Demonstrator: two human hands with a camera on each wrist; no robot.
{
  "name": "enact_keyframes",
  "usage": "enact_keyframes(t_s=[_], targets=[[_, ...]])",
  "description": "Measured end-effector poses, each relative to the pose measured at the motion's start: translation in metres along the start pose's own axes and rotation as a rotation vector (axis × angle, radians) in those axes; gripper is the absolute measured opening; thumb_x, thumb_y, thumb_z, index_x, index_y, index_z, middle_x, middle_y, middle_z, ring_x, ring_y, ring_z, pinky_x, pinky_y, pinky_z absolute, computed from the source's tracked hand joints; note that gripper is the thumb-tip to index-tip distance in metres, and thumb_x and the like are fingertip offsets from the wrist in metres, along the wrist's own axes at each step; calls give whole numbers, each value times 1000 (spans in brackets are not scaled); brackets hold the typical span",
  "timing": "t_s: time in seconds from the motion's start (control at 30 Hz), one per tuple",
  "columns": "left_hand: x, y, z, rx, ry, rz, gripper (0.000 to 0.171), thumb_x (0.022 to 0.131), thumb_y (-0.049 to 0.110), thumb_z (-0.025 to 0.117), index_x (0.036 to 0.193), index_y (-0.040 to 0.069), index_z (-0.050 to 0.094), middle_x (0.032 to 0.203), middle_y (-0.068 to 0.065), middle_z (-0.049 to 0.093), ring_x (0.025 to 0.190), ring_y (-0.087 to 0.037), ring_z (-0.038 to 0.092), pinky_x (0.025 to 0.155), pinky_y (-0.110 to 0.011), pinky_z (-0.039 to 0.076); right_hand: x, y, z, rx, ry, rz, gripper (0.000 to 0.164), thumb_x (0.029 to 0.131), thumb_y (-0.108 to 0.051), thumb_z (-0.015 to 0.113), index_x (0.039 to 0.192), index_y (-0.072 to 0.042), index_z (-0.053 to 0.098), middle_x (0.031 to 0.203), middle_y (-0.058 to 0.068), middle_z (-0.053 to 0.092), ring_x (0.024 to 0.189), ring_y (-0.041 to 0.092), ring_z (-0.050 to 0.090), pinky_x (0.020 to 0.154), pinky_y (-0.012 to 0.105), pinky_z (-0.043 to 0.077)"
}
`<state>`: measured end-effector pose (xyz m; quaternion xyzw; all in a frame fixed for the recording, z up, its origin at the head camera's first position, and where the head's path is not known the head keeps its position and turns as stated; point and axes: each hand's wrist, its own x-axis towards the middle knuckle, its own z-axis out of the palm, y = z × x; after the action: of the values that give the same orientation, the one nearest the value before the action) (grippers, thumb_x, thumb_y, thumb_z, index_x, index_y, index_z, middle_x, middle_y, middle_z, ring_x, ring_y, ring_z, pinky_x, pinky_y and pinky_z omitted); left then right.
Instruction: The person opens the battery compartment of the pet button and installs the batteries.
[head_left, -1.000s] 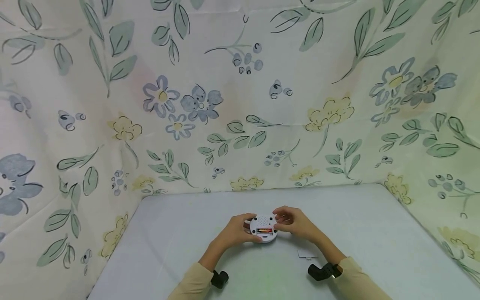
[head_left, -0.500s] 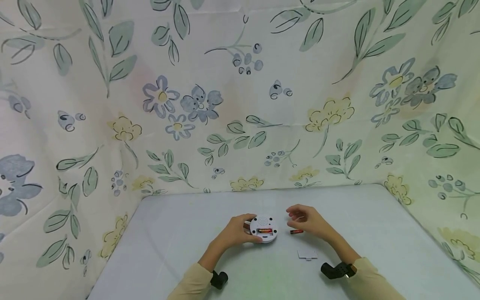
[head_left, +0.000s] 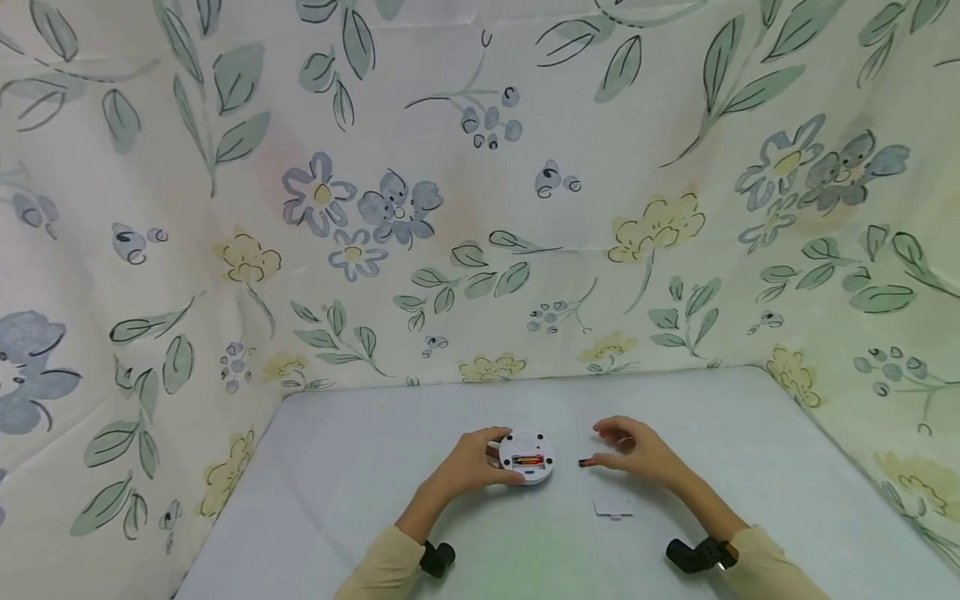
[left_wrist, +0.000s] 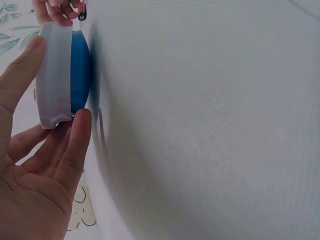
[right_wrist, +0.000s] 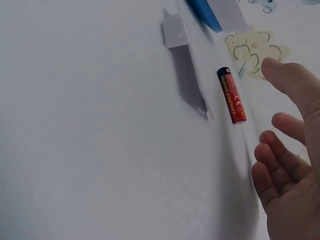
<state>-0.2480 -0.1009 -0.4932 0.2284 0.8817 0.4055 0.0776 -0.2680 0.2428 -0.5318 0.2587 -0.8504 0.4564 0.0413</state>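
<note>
My left hand (head_left: 471, 461) grips a round white battery-powered device (head_left: 527, 443) at its left edge, thumb on the near side and fingers on the far side. Its underside faces up, with dark feet, a patch of small holes and an uncovered battery compartment holding a red battery (head_left: 528, 460). In the left wrist view, the lower part of the device is blue (left_wrist: 80, 72). A loose red-and-black battery (right_wrist: 231, 95) lies on the table to its right. My right hand (head_left: 637, 450) is beside that battery with fingers apart and nothing in them; its thumb overlaps the battery in the head view.
A small white battery cover (head_left: 613, 507) with a tab lies on the white table (head_left: 360, 500), nearer to me than the loose battery. A floral cloth (head_left: 480, 317) hangs behind the table and along both sides.
My right hand has drawn away from the device to the right, and the loose battery has come into view on the table. My left hand keeps its grip on the device in the same place.
</note>
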Motion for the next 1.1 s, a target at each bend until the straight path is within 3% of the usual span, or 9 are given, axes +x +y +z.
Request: enact_keyframes(t_s=[0.4, 0.7, 0.93, 1.1], targets=[[-1, 0, 1, 7, 5, -4, 79, 79, 32, 91, 142, 0, 55, 128, -11, 62, 107, -26, 64, 82, -31, 54, -14, -6, 7, -127, 89, -38, 52, 78, -24, 91, 120, -3, 68, 111, 4, 66, 97, 23, 59, 83, 32, 52], [-1, -1, 1, -2, 3, 2, 79, 79, 31, 91, 142, -1, 55, 127, -12, 62, 106, -25, 65, 81, -31, 54, -15, -13, 13, -185, 79, -3, 47, 77, -21, 92, 115, -4, 70, 107, 0, 65, 95, 18, 59, 83, 33, 52], [0, -3, 2, 2, 0, -8, 79, 79, 32, 90, 143, 1, 55, 128, -11, 62, 106, -23, 64, 80, -30, 54, -12, -9, 13, -215, 49, -5, 18, 81, -12, 88, 92, -19, 75, 91, -9, 60, 84, 11, 55, 75, 31, 51], [-1, -1, 1, 9, 2, -2, 79, 79, 32, 91, 142, 0, 55, 129, -11, 62, 106, -24, 64, 81, -31, 54, -12, -6, 13, -208, 42, -1, 18, 82, -10, 86, 84, -21, 72, 88, -9, 58, 81, 10, 54, 73, 30, 50]])
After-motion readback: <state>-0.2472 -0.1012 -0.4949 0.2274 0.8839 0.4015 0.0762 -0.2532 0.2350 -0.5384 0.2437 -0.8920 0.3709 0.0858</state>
